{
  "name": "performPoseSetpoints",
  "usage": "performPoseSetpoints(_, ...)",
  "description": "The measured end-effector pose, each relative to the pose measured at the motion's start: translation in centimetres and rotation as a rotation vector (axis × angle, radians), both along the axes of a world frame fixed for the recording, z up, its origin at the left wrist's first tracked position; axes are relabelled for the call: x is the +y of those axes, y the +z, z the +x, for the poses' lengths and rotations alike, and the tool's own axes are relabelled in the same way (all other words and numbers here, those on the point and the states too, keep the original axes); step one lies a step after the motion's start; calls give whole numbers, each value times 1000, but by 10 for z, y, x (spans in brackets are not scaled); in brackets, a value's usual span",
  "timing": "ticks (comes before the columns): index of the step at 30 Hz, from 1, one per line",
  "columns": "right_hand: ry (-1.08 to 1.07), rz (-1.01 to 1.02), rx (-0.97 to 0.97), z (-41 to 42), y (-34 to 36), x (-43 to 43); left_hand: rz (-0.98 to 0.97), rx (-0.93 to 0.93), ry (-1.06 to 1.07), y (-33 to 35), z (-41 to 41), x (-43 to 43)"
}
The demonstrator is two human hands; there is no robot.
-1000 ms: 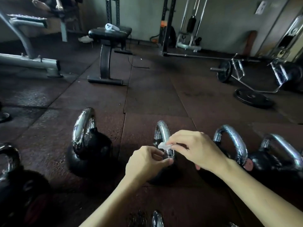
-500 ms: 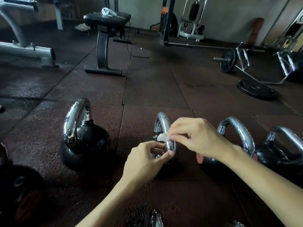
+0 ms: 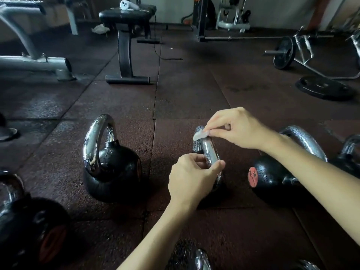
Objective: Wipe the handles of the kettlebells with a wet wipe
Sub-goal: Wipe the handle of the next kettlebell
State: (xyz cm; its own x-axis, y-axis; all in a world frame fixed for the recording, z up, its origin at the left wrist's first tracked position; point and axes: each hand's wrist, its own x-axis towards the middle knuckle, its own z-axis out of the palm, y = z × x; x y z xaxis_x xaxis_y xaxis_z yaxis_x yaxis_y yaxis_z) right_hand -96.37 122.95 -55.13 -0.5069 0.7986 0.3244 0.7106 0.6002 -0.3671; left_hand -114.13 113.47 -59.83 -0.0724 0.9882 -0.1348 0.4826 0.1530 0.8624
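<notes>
Now wiping centre kettlebell's handle [image 3: 209, 151], on the floor [image 3: 185, 98].
R hand [image 3: 239, 129] pinches wet wipe [image 3: 200, 135] on arch top; L hand [image 3: 192, 178] grips near leg just below. I judge next stroke runs down toward L hand.

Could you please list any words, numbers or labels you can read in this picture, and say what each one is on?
No text is legible.
Red label on the kettlebell right of centre: dark marks, too blurred to read.
Reddish patch on the near-left kettlebell: too blurred to read.
</notes>
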Motion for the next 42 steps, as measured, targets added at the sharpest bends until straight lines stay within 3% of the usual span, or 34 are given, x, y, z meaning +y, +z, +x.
performPoseSetpoints(5, -62, -45, -24, -11, -5, 28, -11, 88, -71, -3, 6, -7)
performPoseSetpoints(9, 23, -50, -92, -10, 4, 19, -22, 140, -125, 0, 6, -10)
performPoseSetpoints(19, -10, -186, -61, -42, -6, 56, 11, -4, -137, -14, -37, -13)
performPoseSetpoints(24, 40, -174, 18, -54, -9, 47, 12, -142, -111, -28, -66, -13)
performPoseSetpoints(32, -189, -347, 162, -68, -48, 66, -44, -197, -109, -22, -84, 3)
performPoseSetpoints(37, -218, -402, 429, -74, -63, 65, -71, -250, -129, -25, -94, 0)
performPoseSetpoints(42, -317, -540, 358, -68, -99, 53, -85, -310, -123, -30, -106, 2)
